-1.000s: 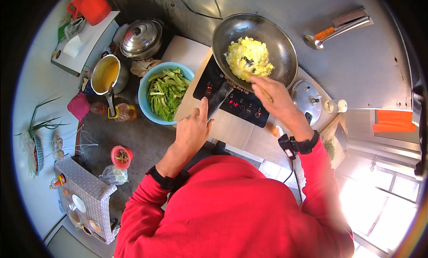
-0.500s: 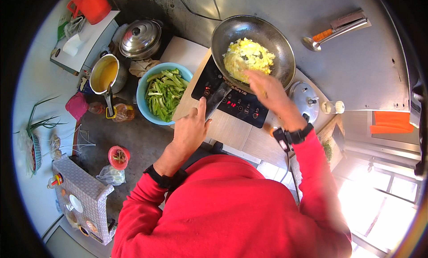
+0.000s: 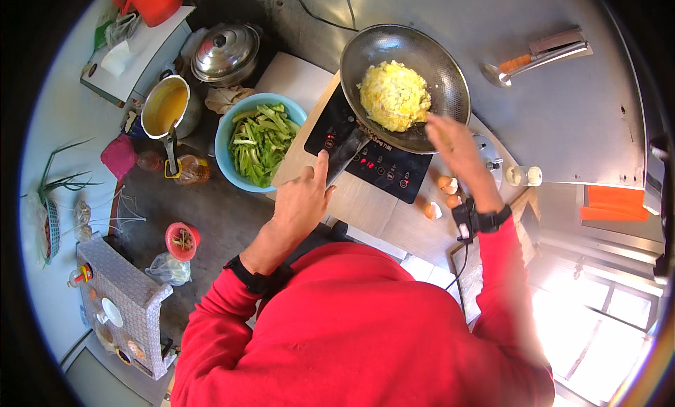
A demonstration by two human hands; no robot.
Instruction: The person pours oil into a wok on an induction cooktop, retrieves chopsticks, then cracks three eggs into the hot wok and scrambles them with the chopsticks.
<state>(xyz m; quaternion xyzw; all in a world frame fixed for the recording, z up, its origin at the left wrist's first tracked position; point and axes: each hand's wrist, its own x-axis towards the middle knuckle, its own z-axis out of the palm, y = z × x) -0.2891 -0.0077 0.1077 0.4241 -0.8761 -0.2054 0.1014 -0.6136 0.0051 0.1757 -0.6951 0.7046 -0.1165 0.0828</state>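
Observation:
The wok [image 3: 450, 76] stands tilted on the black induction cooktop [image 3: 387, 169], a mound of scrambled egg [image 3: 394, 97] in its middle. My left hand [image 3: 299, 206] is closed round the wok's dark handle [image 3: 344, 157], index finger stretched along it. At the wok's near right rim is my right hand [image 3: 455, 150], fingers curled beside the egg. A thin thing seems to be in its grip, but blur and the fingers hide what it is. Cracked eggshells [image 3: 447, 185] lie on the counter below that hand.
Left of the cooktop sits a light-blue basin [image 3: 223, 150] of cut green vegetables. Farther left are a pot of yellow liquid [image 3: 169, 108], a lidded steel pot [image 3: 225, 55] and an oil bottle [image 3: 193, 170]. A metal lid [image 3: 489, 154] and ladle [image 3: 541, 61] lie to the right.
My right hand has drawn back from over the egg to the right rim, uncovering the eggshells. The egg looks more gathered into a mound. My left hand stays at the handle.

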